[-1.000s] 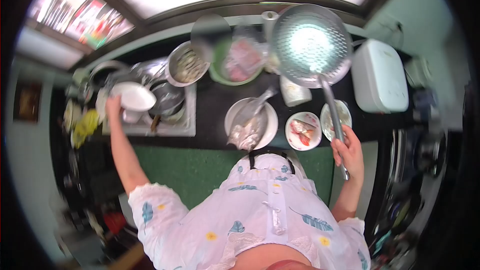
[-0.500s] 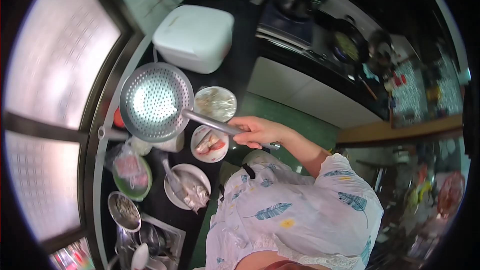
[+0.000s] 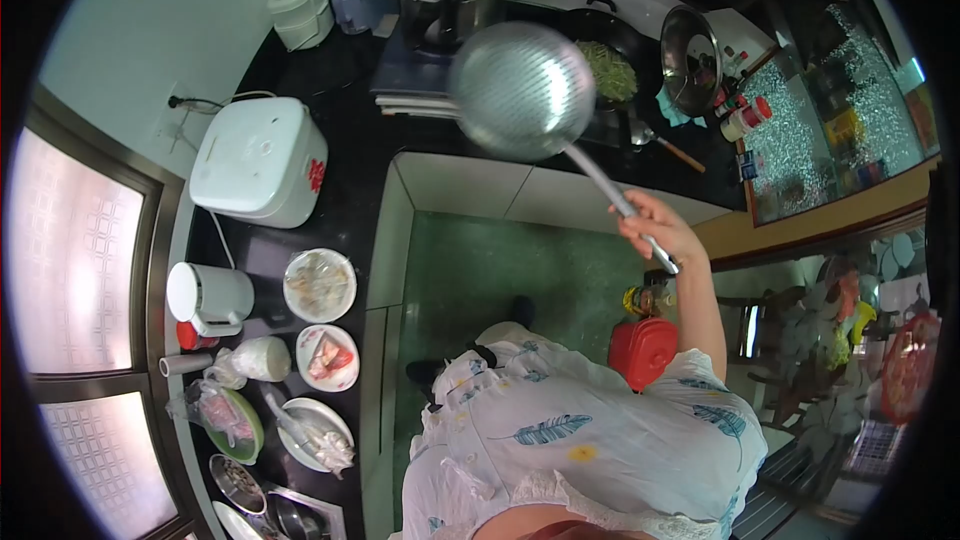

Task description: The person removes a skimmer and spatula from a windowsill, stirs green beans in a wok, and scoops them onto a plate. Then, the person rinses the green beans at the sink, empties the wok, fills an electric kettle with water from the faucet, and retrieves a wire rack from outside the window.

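My right hand [image 3: 658,230] is closed around the metal handle of a large perforated skimmer [image 3: 522,90]. The skimmer's round bowl is up in the air in front of the stove, hiding part of the counter edge and the wok's left side. Beyond it on the stove is a black wok [image 3: 607,62] with green shredded food inside. A steel pot [image 3: 452,2] with a lid stands to the left of the wok. My left hand does not show.
On the left counter stand a white rice cooker [image 3: 255,165], a white kettle [image 3: 215,295], a covered bowl [image 3: 320,284], a plate of fish pieces [image 3: 327,358] and a dish with fish [image 3: 317,434]. A spatula [image 3: 668,147] lies right of the stove. A red container [image 3: 642,352] is beside me.
My right hand has carried the skimmer from above the left counter over to the right, toward the stove. My view has turned to the right with it.
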Motion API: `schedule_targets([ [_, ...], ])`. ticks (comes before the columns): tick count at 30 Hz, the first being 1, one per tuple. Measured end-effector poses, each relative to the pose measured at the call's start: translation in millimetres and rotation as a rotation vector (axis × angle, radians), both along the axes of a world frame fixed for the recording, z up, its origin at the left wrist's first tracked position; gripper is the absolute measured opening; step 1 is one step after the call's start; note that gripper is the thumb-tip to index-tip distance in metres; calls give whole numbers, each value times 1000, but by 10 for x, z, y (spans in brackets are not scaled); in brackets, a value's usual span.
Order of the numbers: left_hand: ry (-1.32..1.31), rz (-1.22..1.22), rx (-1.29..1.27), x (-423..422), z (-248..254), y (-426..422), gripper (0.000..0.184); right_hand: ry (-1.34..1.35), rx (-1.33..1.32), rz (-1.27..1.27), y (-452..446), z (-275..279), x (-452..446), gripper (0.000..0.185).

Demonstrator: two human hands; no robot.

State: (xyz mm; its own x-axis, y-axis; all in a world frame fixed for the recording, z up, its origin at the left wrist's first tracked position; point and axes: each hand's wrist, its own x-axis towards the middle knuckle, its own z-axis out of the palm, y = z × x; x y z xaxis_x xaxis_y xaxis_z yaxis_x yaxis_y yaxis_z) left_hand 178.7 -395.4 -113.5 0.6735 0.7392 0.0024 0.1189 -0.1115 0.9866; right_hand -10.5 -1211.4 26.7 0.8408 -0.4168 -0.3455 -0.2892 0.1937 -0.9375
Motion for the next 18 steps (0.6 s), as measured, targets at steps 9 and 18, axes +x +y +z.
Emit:
schedule_targets([
  [9,-138,-330,-787,233,253,-1627,39,506,-1122,-467,-2969,-841,-221,28],
  [18,89,-890,-853,571,384,-4393,41,819,-1336,-408,-3641,-908,-63,28],
])
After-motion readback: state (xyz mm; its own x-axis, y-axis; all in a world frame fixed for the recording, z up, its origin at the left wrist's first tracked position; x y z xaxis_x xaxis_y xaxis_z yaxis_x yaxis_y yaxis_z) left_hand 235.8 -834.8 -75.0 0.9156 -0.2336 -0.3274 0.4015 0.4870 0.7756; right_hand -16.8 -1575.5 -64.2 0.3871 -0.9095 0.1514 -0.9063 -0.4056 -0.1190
